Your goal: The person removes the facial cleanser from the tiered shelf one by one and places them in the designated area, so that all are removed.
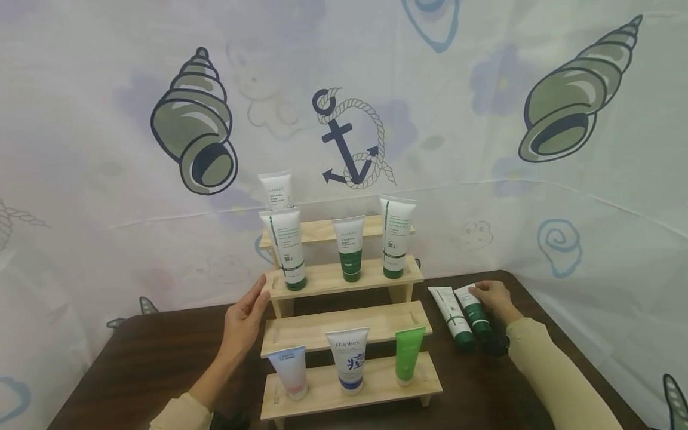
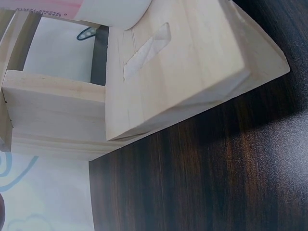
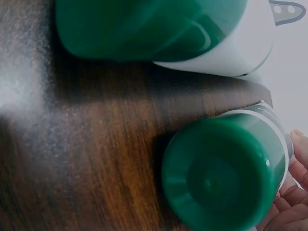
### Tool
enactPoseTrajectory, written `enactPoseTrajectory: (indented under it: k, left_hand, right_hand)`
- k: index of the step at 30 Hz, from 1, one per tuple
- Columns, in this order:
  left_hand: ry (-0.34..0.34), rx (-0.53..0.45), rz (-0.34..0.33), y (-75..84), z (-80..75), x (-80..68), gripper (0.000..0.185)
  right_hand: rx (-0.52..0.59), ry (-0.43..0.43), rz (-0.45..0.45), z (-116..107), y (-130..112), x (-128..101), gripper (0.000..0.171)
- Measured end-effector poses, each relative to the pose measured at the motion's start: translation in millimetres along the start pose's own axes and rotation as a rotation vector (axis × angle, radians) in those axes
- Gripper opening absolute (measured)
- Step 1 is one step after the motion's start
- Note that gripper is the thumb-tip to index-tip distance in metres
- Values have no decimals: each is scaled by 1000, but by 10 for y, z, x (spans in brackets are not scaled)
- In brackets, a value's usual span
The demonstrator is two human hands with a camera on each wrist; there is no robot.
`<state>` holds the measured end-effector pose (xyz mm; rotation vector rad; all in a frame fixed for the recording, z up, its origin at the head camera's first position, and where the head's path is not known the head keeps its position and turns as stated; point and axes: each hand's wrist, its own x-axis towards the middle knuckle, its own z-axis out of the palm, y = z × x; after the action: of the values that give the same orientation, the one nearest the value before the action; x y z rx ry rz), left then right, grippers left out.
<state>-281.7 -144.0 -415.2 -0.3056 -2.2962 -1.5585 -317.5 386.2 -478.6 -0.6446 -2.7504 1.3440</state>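
Note:
A wooden tiered stand (image 1: 344, 325) bears several squeeze tubes. My left hand (image 1: 243, 319) rests against the left end of its second tier from the top, fingers fairly straight, beside a tall white tube with a green cap (image 1: 286, 248). On the dark table to the right, my right hand (image 1: 494, 297) pinches the upper end of a white and green tube (image 1: 474, 310). In the right wrist view that tube's green cap (image 3: 216, 175) faces the camera, with fingers (image 3: 291, 202) at its side. Another white tube with a green cap (image 1: 451, 313) lies alongside it.
The bottom tier holds a pink and white tube (image 1: 290, 373), a white and blue tube (image 1: 349, 358) and a green tube (image 1: 408, 355). Higher up stand a white and green tube (image 1: 350, 248), a taller one (image 1: 396, 236) and a tube at the top (image 1: 276, 191). A printed cloth (image 1: 441, 119) hangs behind.

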Motion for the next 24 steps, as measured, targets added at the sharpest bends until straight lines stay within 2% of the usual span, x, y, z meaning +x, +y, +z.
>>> enactPoseTrajectory:
  k: [6,15,24]
  left_hand:
    - [-4,-11,21,-18,4,4,46]
    - [-6,-59,51,-6,5,-15,43]
    - [-1,-74,60,-5,7,-12,42]
  right_hand:
    - [-53,-12,-18,-2,-45,-40,49]
    - [-130,35,-67,-7,-86,-86,44]
    - [-133,19,-48,-9,-42,-77,47]
